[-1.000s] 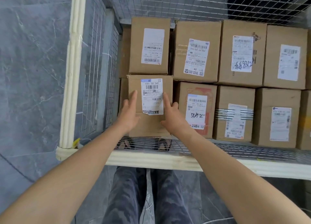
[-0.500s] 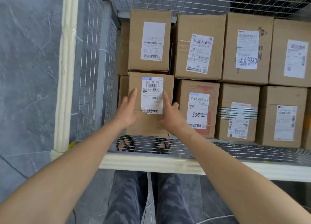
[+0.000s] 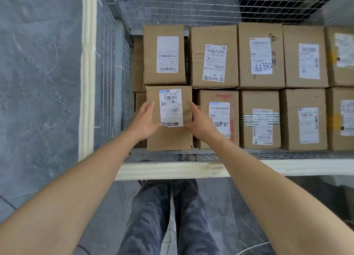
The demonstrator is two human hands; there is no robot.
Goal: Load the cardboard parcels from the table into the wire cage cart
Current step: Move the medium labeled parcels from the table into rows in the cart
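Change: right hand point(image 3: 203, 125) has been slid a little off the label point(image 3: 171, 107) toward the right edge of the parcel point(image 3: 169, 139); the parcel itself is seen in the same spot.
Trousers point(image 3: 153, 216): seen below the cart point(image 3: 172, 170), cut off at its front rail.
Left hand point(image 3: 142, 121): laid flat on the parcel's left part, fingers straight, thumb toward the label; nothing is clasped.
Right hand: laid flat on the right part, fingers straight, nothing clasped.
Parcel: inside the cart, at its front-left corner, against the back box point(image 3: 151, 53).
Side box point(image 3: 203, 97): partly covered by the right hand.
Hidden: what the parcel rests on cannot be told; the small print is unreadable.
Far: rightmost boxes are cut off by the frame edge.
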